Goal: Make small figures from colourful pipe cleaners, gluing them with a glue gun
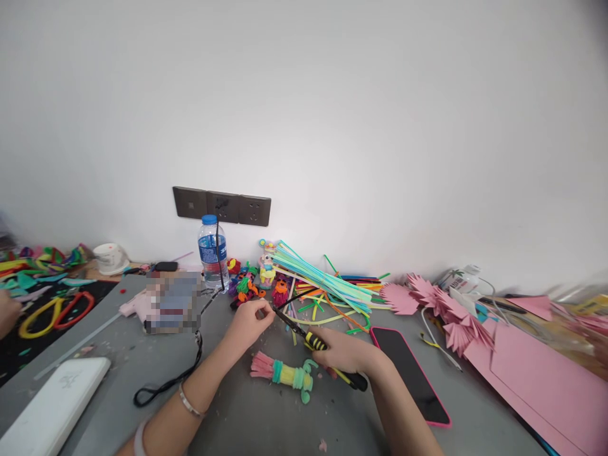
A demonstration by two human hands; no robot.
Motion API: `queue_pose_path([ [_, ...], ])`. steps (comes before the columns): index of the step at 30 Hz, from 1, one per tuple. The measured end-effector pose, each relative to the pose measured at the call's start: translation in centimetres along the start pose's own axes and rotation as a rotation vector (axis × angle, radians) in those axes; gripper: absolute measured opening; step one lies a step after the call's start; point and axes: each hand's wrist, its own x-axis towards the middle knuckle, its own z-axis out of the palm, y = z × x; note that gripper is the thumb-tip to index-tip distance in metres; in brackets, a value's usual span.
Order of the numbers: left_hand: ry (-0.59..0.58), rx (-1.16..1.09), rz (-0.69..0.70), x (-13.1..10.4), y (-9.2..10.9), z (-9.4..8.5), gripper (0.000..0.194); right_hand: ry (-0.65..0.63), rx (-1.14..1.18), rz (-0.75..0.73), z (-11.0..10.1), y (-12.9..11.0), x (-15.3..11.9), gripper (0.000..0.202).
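My left hand [253, 323] is closed, its thumb and forefinger pinching a thin black stem that looks like a pipe cleaner [298, 297]. My right hand [346, 350] grips long-nose pliers [317, 341] by their black and yellow handles. The slim jaws of the pliers point up and left, and their tip reaches my left fingertips; whether they bite on the stem is too small to tell. On the table just below the pliers lies a small pipe-cleaner figure [287, 375] with pink strands, a yellow body and green bands.
Behind my hands lie a bundle of pipe cleaners [327, 278], small figures [266, 272] and a water bottle [213, 253]. A phone [411, 373] and pink paper [546, 373] lie right. Left are a white power bank [57, 405], scissors [57, 316] and another person's hand [7, 313].
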Motion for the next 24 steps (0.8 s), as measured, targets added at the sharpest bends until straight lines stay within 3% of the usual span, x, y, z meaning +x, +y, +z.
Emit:
queue_pose_path([
  [8,0.027,0.047,-0.006,-0.2,0.5,0.2,0.017,0.014,-0.004,0.005,0.0,0.2,0.2,0.06],
  [14,0.007,0.018,0.024,-0.2,0.2,-0.1,0.021,0.008,0.185,-0.06,0.3,0.6,0.1,0.05],
  [18,-0.104,0.02,0.027,0.2,-0.5,-1.1,0.023,-0.083,0.383,-0.053,-0.4,0.4,-1.0,0.029],
  [24,-0.293,0.044,-0.001,0.2,-0.9,-1.4,0.017,-0.087,0.486,-0.075,-0.8,1.0,-1.3,0.014],
])
